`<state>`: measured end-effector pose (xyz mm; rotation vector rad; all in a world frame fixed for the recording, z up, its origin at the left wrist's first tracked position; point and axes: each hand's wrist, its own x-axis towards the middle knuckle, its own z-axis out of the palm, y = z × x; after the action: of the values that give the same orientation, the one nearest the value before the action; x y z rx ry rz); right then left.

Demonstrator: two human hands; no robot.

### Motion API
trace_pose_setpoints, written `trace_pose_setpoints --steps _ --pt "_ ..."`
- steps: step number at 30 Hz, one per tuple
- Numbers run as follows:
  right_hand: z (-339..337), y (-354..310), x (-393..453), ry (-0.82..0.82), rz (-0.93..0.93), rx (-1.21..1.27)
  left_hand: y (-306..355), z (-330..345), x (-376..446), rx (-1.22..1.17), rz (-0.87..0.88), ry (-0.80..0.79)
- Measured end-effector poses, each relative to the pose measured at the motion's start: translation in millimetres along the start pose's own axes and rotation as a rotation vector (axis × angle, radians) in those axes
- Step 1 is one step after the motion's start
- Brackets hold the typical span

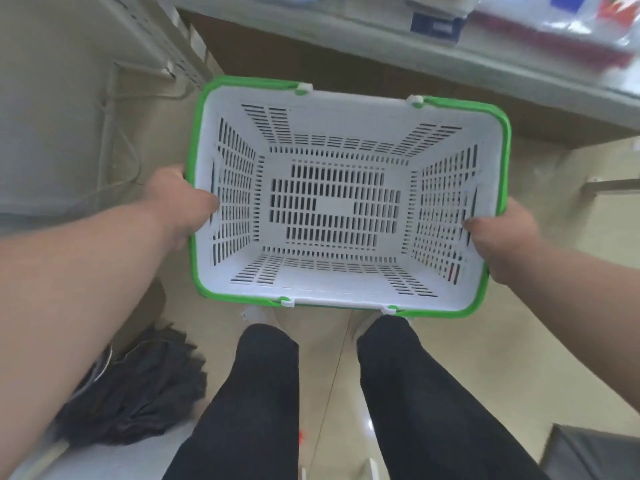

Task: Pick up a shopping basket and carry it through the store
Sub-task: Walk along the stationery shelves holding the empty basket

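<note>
Beige tile floor (pixel 467 358) all around, store shelf (pixel 415 53) up top, and the white shopping basket (pixel 332 285) with green rim is held up over the person's legs (pixel 263 393), nothing in it. Left hand (pixel 180 206) is clamped on the left end wall, thumb inside. Right hand (pixel 502 237) grips the right end the same way.

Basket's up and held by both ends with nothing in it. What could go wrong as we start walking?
1. Both hands, left hand and right hand, pinch the short end walls of the basket rather than its folded-down green handles, so the grip might slip once it is loaded.
2. The dark bundle on the floor by the left leg could catch a foot.
3. The shelf edge runs close ahead of the basket's far rim and could be bumped.
</note>
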<state>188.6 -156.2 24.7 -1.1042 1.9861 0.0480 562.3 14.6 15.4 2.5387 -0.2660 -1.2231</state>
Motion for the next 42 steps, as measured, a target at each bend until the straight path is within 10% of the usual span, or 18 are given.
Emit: trace_pose_setpoints --steps 19,42 --pt "72 -209 -170 -0.245 -0.505 -0.382 -142 -206 -107 -0.406 -0.295 0.220" --pt "314 -380 -193 -0.307 -1.018 -0.919 -242 -153 -62 -0.971 -0.565 0.496"
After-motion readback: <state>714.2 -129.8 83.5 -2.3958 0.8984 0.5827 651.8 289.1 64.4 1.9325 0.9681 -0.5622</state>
